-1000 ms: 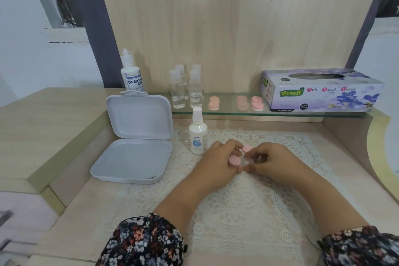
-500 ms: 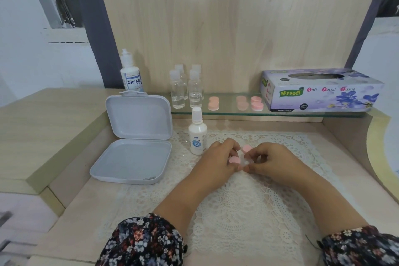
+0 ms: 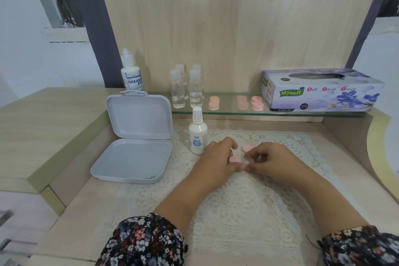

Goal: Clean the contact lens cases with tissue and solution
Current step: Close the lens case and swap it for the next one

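A contact lens case (image 3: 235,159) with pink caps lies on the lace mat (image 3: 237,205) between my hands. My left hand (image 3: 217,161) grips its near pink cap with curled fingers. My right hand (image 3: 275,161) pinches the case's pale body from the right, just below the far pink cap (image 3: 247,148). A small white solution bottle (image 3: 197,136) stands upright and capped just left of my left hand. The purple tissue box (image 3: 319,92) sits on the glass shelf (image 3: 302,113) at the back right. No tissue is in either hand.
An open white plastic box (image 3: 133,142) lies at the left. On the shelf are three more pink lens cases (image 3: 214,102) and several clear bottles (image 3: 186,90). A large solution bottle (image 3: 132,75) stands behind the box. A raised wooden ledge borders the left side.
Both hands stay on the case in the same place; only the fingers shift slightly.
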A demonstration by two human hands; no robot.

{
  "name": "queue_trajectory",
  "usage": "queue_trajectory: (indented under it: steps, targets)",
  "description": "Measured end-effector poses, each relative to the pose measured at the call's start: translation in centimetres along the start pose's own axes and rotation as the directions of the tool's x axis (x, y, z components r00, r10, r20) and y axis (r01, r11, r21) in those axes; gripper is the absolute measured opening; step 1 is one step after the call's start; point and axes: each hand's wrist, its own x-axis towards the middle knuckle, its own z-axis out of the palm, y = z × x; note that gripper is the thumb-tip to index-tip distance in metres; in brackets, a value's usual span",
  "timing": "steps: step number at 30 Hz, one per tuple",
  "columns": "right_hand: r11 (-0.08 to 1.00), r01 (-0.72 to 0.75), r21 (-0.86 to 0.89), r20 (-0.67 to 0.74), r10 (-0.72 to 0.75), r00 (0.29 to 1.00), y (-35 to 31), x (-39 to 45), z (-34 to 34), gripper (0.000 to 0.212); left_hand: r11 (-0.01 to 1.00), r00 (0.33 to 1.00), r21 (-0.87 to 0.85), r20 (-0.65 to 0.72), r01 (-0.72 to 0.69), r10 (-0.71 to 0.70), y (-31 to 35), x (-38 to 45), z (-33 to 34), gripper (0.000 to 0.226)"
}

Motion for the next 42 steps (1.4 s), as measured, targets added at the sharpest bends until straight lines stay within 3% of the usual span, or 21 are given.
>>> queue_trajectory:
  steps: [6, 10, 14, 16, 21, 25, 35, 42]
  targets:
    - [1.0, -0.008, 0.024, 0.004, 0.008, 1.0, 0.2, 0.2, 0.1, 0.015, 0.998, 0.998, -0.065, 0.067, -0.012, 0.017, -0.3, -0.1, 0.0, 0.038]
    - [0.997, -0.022, 0.08, 0.034, 0.019, 0.999, 1.0, 0.3, -0.4, 0.028, 0.997, 0.998, -0.079, 0.058, -0.003, 0.008, -0.4, -0.1, -0.1, 0.036]
    - [0.993, -0.008, 0.116, -0.124, 0.022, 0.992, 2.4, 0.9, -0.9, 0.03, 0.998, 0.998, -0.068, 0.057, 0.004, 0.0, -0.4, 0.1, -0.2, 0.032]
    - [0.997, 0.024, 0.08, -0.177, -0.01, 0.984, 2.7, 1.3, -0.4, 0.029, 0.999, 0.998, -0.045, 0.057, 0.006, -0.003, -0.4, 0.1, -0.2, 0.029]
    - [0.997, 0.036, -0.067, -0.095, -0.043, 0.995, 3.0, 2.2, 1.6, 0.017, 0.998, 0.999, -0.056, 0.043, 0.001, 0.002, -0.5, 0.0, -0.3, 0.017]
    - [0.985, 0.073, -0.155, -0.113, -0.091, 0.99, 3.0, 2.5, 2.0, 0.015, 0.998, 0.999, -0.062, 0.04, -0.003, 0.005, -0.5, -0.1, -0.4, 0.016]
    - [0.988, 0.13, 0.09, -0.216, -0.108, 0.97, 2.2, 0.8, -0.3, 0.027, 0.999, 0.999, -0.049, 0.035, -0.001, 0.002, -0.4, 0.0, -0.4, 0.016]
    - [0.985, 0.148, 0.091, -0.077, -0.141, 0.987, 2.0, 0.5, -0.4, 0.033, 0.999, 0.999, -0.052, 0.034, 0.002, 0.0, -0.4, 0.1, -0.2, 0.015]
